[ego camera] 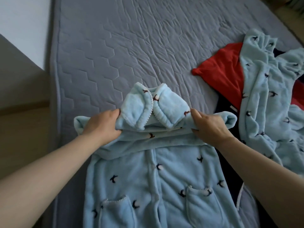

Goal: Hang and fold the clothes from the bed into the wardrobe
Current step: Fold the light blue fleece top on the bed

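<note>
Two hands (102, 124) gripping pyjama top (148, 178), hem cropped

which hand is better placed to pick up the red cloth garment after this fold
Right. The right hand grips the light blue bird-print fleece top on the side nearest the red cloth garment; the left hand grips the far side and would likely have to cross over the top.

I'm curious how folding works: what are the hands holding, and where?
Both grip the fleece top lying in front: the left hand on the left end of its folded-over upper part, the right hand on the right end.
</note>
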